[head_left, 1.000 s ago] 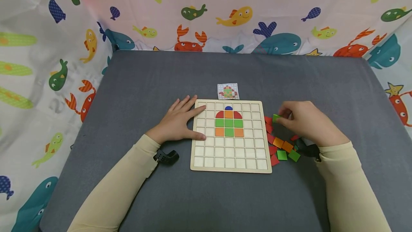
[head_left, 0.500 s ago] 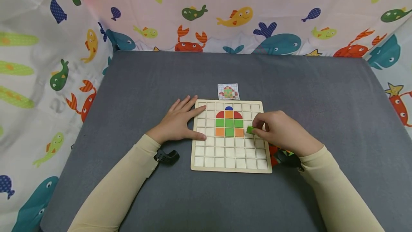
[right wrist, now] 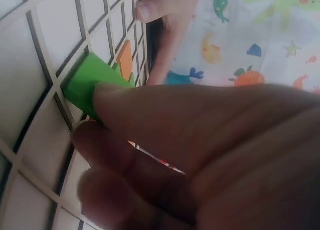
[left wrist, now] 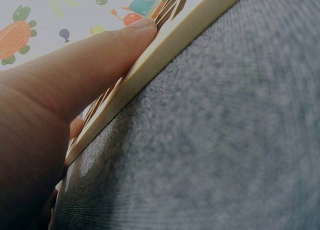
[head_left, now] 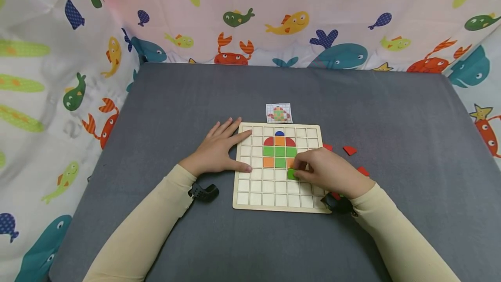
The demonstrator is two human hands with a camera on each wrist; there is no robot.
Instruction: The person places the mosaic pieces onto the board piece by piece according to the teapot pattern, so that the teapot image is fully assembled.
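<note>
My right hand (head_left: 330, 171) pinches a green square tile (head_left: 291, 174) between thumb and fingers. It holds the tile at a cell of the wooden grid board (head_left: 274, 209), just below an orange tile at the lower right of the pattern. In the right wrist view, the green tile (right wrist: 82, 85) sits tilted against the grid's ridges. My left hand (head_left: 219, 149) rests with spread fingers on the board's left edge, thumb and forefinger over the rim. On the board, a blue half-round piece tops red curved, orange and green pieces.
A small printed pattern card (head_left: 279, 113) lies just behind the board. Red pieces (head_left: 350, 150) lie to the board's right, and my right hand and forearm hide other parts of that spot. A grey cloth (head_left: 188, 99) covers the table. Curtains with sea animals hang behind and at both sides.
My right hand has carried the green tile from the loose pieces on the right, leftward across the board to a cell below the pattern's orange tile. The left hand has stayed put.
</note>
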